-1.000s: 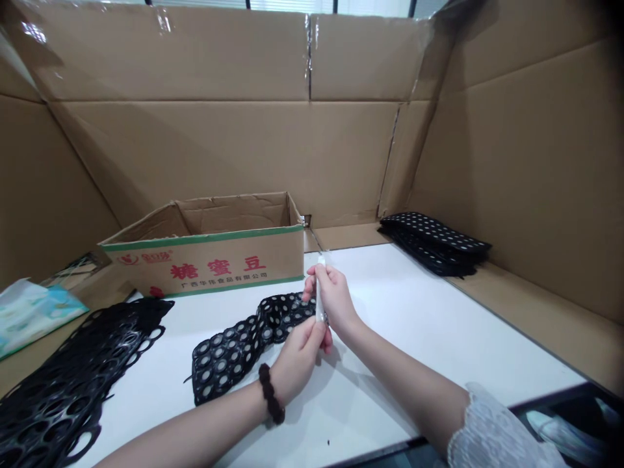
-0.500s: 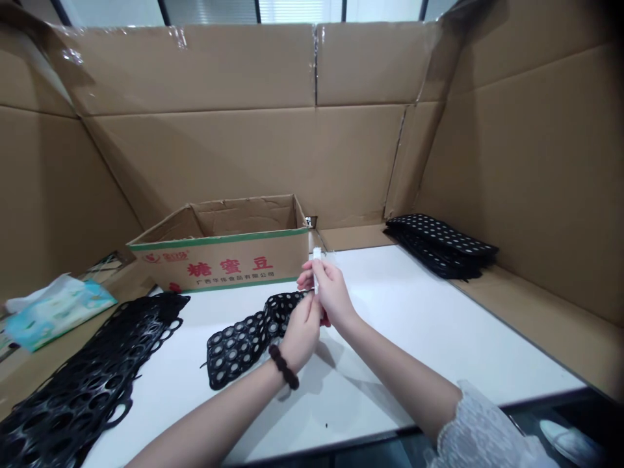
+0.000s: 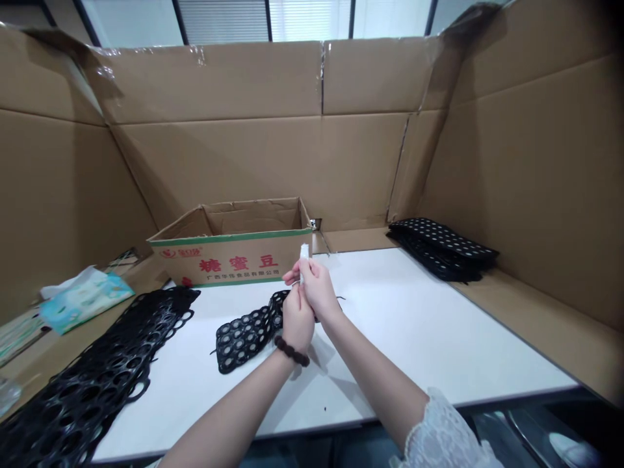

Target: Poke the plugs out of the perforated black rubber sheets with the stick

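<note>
My right hand point(image 3: 314, 286) is closed round a slim white stick point(image 3: 305, 251), whose top end stands up above the fingers. Just below and against it, my left hand point(image 3: 298, 318) is closed too; what lies inside its fingers is hidden. Behind and under both hands is a black holed strip point(image 3: 244, 338) with rows of pale round discs. Its left part rests flat on the white table point(image 3: 414, 338), while the part close to the hands is bunched or twisted. A thin dark end of it shows right of my wrists.
An open cardboard box point(image 3: 234, 260) with red lettering stands behind the strip. Black ring netting point(image 3: 97, 383) lies at left, beside a tissue pack point(image 3: 88, 302). Several folded black dotted sheets point(image 3: 439, 250) are stacked at the right back. Tall cardboard walls point(image 3: 244, 149) enclose the table.
Both hands, still together on the white stick, have shifted slightly left in view. The camera view has moved a little, so box and netting appear farther right.
</note>
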`<state>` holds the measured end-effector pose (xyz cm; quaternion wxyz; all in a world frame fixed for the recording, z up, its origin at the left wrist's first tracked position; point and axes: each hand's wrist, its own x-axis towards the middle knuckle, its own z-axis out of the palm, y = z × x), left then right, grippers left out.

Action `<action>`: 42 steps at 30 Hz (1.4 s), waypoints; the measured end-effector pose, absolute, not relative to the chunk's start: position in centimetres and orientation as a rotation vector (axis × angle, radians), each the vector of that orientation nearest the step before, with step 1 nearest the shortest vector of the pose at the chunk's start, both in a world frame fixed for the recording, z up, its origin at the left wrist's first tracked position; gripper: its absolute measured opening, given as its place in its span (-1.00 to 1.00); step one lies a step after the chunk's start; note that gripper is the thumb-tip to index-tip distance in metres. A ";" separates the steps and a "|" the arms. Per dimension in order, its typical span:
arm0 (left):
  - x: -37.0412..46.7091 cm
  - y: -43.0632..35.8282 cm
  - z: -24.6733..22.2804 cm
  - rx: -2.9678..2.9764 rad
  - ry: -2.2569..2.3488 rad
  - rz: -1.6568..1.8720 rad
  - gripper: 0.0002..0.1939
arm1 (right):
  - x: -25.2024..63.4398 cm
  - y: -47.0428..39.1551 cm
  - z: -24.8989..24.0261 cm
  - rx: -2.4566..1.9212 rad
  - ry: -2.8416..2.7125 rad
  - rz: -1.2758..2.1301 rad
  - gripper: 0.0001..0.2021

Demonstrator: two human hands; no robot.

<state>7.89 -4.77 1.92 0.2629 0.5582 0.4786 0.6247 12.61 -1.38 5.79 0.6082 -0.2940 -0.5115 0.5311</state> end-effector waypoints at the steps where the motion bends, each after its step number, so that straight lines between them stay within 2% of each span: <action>1: 7.9 -4.8 1.8 1.506 1.293 1.689 -0.73 | 12.6 -1.5 5.7 -0.691 -1.182 1.231 -0.78; 9: 8.2 -4.6 1.3 1.534 1.196 1.701 -0.75 | 13.2 -1.9 4.9 -0.719 -1.306 1.219 -0.76; 15: 4.9 -3.2 2.9 2.058 1.302 1.095 -0.61 | 16.8 0.3 4.3 -0.771 -1.480 1.134 -0.73; 18: 4.1 -2.6 4.5 2.005 1.441 1.372 -0.68 | 18.0 0.6 4.4 -0.736 -1.569 1.046 -0.71; 20: 4.4 -2.4 5.4 1.943 1.347 1.501 -0.69 | 17.8 0.2 4.2 -0.728 -1.640 1.097 -0.69; 26: 5.6 -2.2 5.6 1.576 1.038 1.164 -0.59 | 16.7 -2.0 2.7 -0.696 -1.677 1.349 -0.66; 29: 5.7 -2.3 5.2 1.465 1.016 1.238 -0.60 | 16.8 -2.6 1.7 -0.646 -1.716 1.432 -0.67; 36: 6.8 -3.2 4.0 1.363 0.998 1.348 -0.66 | 16.2 -2.9 -0.5 -0.745 -1.665 1.247 -0.67; 42: 7.2 -3.1 3.2 1.429 1.030 1.531 -0.69 | 15.5 -2.9 -1.8 -0.771 -1.543 1.279 -0.69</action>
